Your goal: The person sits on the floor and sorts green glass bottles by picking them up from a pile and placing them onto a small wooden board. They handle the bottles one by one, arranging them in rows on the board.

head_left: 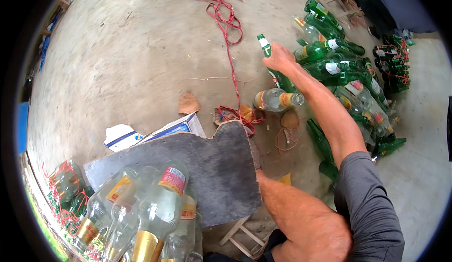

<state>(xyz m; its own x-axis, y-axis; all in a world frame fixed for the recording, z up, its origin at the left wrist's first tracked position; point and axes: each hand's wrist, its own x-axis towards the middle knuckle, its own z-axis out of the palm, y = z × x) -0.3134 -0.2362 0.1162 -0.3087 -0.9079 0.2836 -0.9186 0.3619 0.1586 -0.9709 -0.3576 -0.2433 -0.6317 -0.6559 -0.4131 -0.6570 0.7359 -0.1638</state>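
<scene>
My right arm reaches forward over the floor, and my right hand (280,57) is closed around the neck of a green glass bottle (283,81). The bottle's mouth end sticks out past my fingers, away from me. Right beside that hand lies a heap of green bottles (324,69), with a few clear ones among them. A clear bottle (270,100) with a yellow label lies on the floor nearer to me. Several clear bottles (161,198) are bunched at the lower left, over a dark board (221,177). My left hand does not show.
A red cord (230,57) trails across the concrete floor. Bundled bottles (393,64) tied with red string stand at the far right, and another bundle (68,186) at the left. A cardboard piece (172,127) lies behind the board. A small wooden stool (245,238) sits below.
</scene>
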